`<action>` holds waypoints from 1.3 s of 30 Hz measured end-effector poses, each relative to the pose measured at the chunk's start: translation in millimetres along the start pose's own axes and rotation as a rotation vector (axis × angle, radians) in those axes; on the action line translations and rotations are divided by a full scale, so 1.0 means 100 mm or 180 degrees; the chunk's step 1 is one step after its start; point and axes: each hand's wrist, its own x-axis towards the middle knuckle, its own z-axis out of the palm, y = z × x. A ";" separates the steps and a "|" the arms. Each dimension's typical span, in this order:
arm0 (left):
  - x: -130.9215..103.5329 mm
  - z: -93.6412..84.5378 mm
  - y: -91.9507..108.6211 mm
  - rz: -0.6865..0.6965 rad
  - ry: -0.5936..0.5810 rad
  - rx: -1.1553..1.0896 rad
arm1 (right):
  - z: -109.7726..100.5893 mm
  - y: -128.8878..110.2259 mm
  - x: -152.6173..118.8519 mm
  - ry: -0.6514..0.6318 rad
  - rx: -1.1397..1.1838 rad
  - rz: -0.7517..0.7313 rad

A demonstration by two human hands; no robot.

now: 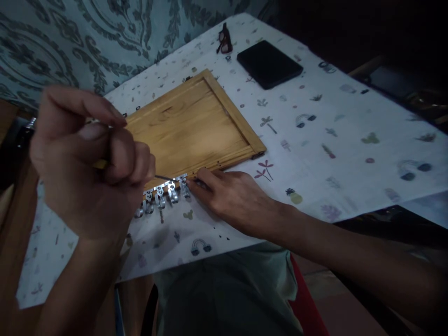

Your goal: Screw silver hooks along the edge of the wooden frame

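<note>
A framed wooden board (185, 126) lies flat on the table. Along its near edge runs a metal hook rail (171, 190) with several shiny hooks. My left hand (94, 163), raised close to the camera, is closed around a screwdriver; a bit of yellow handle shows between the fingers. The thin screwdriver shaft (165, 178) reaches from the fist to the rail, near its right end. My right hand (234, 198) is closed at the board's near edge, beside the right end of the rail. What lies under its fingertips is partly hidden.
On the patterned tablecloth (336, 172) lie a dark tablet-like slab (269, 64) and folded glasses (224, 39) behind the board. Patterned wallpaper (115, 37) covers the wall at the back left. The table's near edge borders my lap.
</note>
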 end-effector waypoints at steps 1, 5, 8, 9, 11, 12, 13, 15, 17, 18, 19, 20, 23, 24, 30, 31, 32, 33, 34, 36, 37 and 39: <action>-0.01 0.01 -0.02 0.0083 -0.0090 0.0171 | 0.00 0.00 0.00 -0.0023 -0.0014 0.0005; -0.04 0.02 -0.10 0.0294 -0.0246 0.0464 | -0.02 -0.01 0.01 -0.0054 -0.0052 -0.0001; -0.05 0.00 -0.12 0.0292 -0.0182 0.0485 | -0.02 -0.01 0.02 -0.0055 -0.0035 -0.0015; -0.05 0.01 -0.13 0.0293 -0.0124 0.0496 | -0.02 -0.01 0.01 -0.0054 -0.0024 -0.0019; -0.05 0.02 -0.14 0.0286 -0.0021 0.0518 | -0.02 -0.01 0.01 -0.0014 -0.0017 -0.0018; -0.06 0.03 -0.15 0.0293 0.0010 0.0519 | -0.02 -0.01 0.00 0.0018 -0.0017 -0.0017; -0.06 0.04 -0.16 0.0299 0.0051 0.0518 | -0.02 0.00 0.00 0.0054 -0.0016 -0.0016; -0.08 0.06 -0.17 0.0302 0.0138 0.0547 | -0.01 0.00 -0.01 0.0111 -0.0005 -0.0012; -0.11 0.07 -0.17 0.0253 0.0237 0.0634 | 0.00 0.00 -0.01 0.0107 0.0014 -0.0012; -0.12 0.07 -0.17 0.0203 0.0286 0.0695 | 0.00 0.00 -0.01 0.0098 0.0020 -0.0012; -0.13 0.08 -0.17 0.0183 0.0295 0.0736 | 0.00 0.00 -0.01 0.0083 0.0018 -0.0010; -0.14 0.08 -0.17 0.0176 0.0312 0.0769 | 0.00 0.01 -0.01 0.0061 0.0011 -0.0007; -0.16 0.09 -0.17 0.0287 0.0398 0.0779 | 0.00 0.00 0.00 0.0042 -0.0005 -0.0019; -0.17 0.10 -0.17 0.0305 0.0428 0.0794 | 0.00 0.00 0.00 0.0044 -0.0008 -0.0016; -0.19 0.15 -0.16 0.0393 0.0522 0.0936 | -0.01 0.00 -0.01 0.0014 -0.0011 -0.0004; -0.21 0.16 -0.16 0.0414 0.0524 0.0984 | -0.01 0.00 -0.01 0.0006 -0.0015 0.0009; -0.24 0.18 -0.16 0.0404 0.0529 0.1074 | -0.01 0.00 -0.01 -0.0015 -0.0014 0.0018; -0.26 0.18 -0.16 0.0421 0.0497 0.1172 | -0.02 0.00 0.00 -0.0046 -0.0009 0.0015; -0.29 0.19 -0.16 0.0479 0.0465 0.1268 | -0.02 0.00 0.00 -0.0068 -0.0007 0.0010; -0.36 0.20 -0.17 0.0575 0.0456 0.1524 | -0.03 0.00 0.01 -0.0082 0.0002 -0.0007; -0.39 0.20 -0.17 0.0637 0.0477 0.1664 | -0.03 0.00 0.01 -0.0079 0.0006 -0.0015; -0.44 0.19 -0.16 0.0701 0.0551 0.1980 | -0.04 0.00 0.01 -0.0072 0.0021 -0.0023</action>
